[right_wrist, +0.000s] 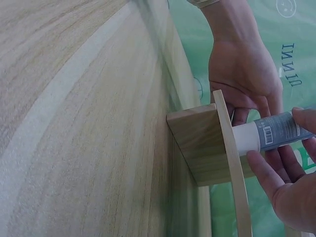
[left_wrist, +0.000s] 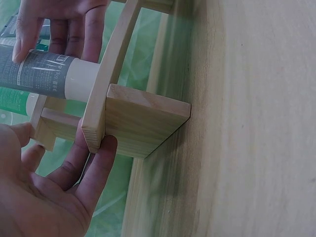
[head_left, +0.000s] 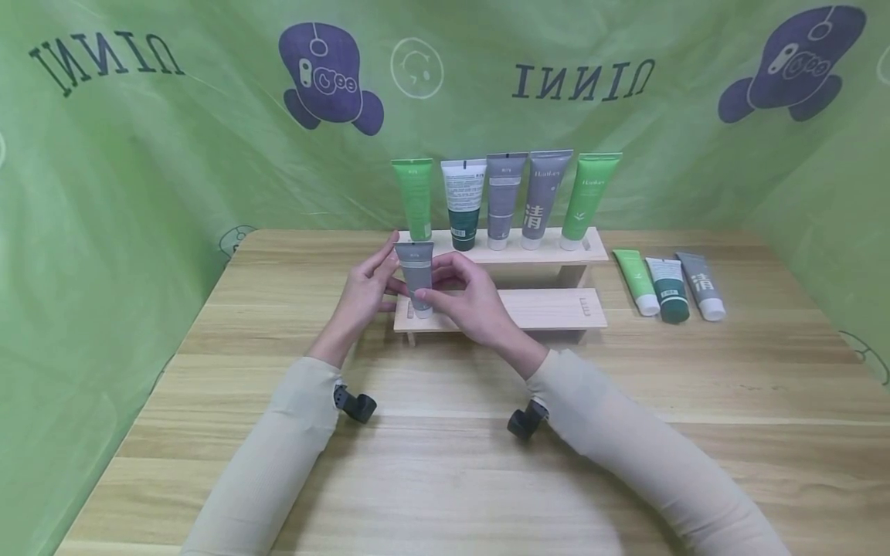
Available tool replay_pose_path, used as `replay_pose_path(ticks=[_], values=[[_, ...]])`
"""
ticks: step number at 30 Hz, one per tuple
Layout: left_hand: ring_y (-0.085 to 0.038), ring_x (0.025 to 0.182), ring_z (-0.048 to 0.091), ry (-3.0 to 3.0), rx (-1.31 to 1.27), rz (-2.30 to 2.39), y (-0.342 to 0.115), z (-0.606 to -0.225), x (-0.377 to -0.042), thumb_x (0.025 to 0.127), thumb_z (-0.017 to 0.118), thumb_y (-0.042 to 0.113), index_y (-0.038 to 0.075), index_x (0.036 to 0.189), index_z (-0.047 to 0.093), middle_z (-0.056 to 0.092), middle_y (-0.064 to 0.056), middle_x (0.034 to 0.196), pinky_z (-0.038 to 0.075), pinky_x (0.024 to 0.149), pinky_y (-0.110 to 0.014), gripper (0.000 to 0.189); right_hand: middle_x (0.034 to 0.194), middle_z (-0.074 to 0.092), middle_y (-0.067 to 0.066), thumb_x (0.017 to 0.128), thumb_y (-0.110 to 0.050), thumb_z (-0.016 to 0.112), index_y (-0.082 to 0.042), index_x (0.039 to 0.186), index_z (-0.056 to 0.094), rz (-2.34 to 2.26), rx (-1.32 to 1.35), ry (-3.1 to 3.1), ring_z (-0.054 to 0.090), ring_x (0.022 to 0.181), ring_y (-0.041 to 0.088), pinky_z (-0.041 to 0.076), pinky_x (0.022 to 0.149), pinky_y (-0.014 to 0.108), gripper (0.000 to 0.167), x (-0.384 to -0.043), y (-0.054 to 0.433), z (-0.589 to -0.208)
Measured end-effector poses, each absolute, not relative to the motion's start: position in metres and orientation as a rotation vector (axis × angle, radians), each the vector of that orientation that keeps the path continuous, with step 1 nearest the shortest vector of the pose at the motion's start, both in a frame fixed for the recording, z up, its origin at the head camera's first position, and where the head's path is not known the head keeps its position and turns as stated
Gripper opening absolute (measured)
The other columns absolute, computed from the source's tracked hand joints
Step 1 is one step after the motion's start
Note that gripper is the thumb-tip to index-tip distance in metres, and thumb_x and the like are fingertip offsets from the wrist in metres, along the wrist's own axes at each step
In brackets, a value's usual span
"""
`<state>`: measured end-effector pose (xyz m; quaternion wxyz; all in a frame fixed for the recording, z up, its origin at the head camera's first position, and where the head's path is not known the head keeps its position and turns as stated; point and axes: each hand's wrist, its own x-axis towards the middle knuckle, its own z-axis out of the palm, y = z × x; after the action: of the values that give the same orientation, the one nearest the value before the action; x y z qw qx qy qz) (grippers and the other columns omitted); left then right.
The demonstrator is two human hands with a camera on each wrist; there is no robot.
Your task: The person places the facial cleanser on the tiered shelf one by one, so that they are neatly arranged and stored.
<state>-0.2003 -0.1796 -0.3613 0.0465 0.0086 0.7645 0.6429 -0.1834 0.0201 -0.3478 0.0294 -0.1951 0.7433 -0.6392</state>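
A small grey tube (head_left: 416, 266) stands cap down at the left end of the lower wooden shelf (head_left: 542, 309). My right hand (head_left: 474, 303) pinches it between thumb and fingers; in the right wrist view its white cap (right_wrist: 246, 138) meets the board. My left hand (head_left: 364, 292) is at the shelf's left end, where its fingertips (left_wrist: 106, 148) touch the board's edge in the left wrist view. Behind, on the upper shelf (head_left: 587, 243), a green tube (head_left: 416, 197), a white-and-dark-green tube (head_left: 464, 193), two grey tubes and another green tube (head_left: 589, 193) stand in a row.
Right of the stand, a green tube (head_left: 634, 278), a white-and-green tube (head_left: 669, 289) and a grey tube (head_left: 702, 286) lie on the wooden table (head_left: 445, 479). A green printed cloth (head_left: 208, 154) rises behind the table and at its sides.
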Motion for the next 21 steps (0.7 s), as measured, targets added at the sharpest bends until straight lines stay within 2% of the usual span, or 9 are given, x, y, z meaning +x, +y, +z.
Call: replay_pose_path(ticks=[8,16,21], values=[[-0.022,0.088,0.068,2.344,0.032,1.950,-0.178,-0.362,-0.201,0.107,0.046,0.042,0.040,0.155,0.034,0.060,-0.014,0.133,0.061,0.077,-0.043,0.050,0.113,0.066,0.015,0.088,-0.002,0.077,0.001,0.119,0.060,-1.999,-0.617,2.262,0.066,0.103,0.027,0.053,0.096,0.037,0.036,-0.183,0.025,-0.349],[-0.023,0.090,0.066,2.356,0.036,1.937,-0.178,-0.362,-0.201,0.108,0.044,0.041,0.043,0.155,0.034,0.059,-0.018,0.126,0.061,0.079,-0.044,0.048,0.116,0.064,0.017,0.087,-0.004,0.078,0.000,0.119,0.060,-2.005,-0.556,2.216,0.065,0.102,0.027,0.059,0.083,0.036,0.037,-0.175,0.045,-0.351],[-0.023,0.091,0.066,2.355,0.026,1.933,-0.180,-0.363,-0.200,0.108,0.045,0.042,0.045,0.153,0.035,0.059,-0.017,0.128,0.060,0.081,-0.046,0.047,0.117,0.063,0.023,0.088,-0.004,0.077,0.004,0.121,0.059,-2.005,-0.516,2.205,0.065,0.103,0.027,0.059,0.082,0.034,0.039,-0.167,0.066,-0.352]])
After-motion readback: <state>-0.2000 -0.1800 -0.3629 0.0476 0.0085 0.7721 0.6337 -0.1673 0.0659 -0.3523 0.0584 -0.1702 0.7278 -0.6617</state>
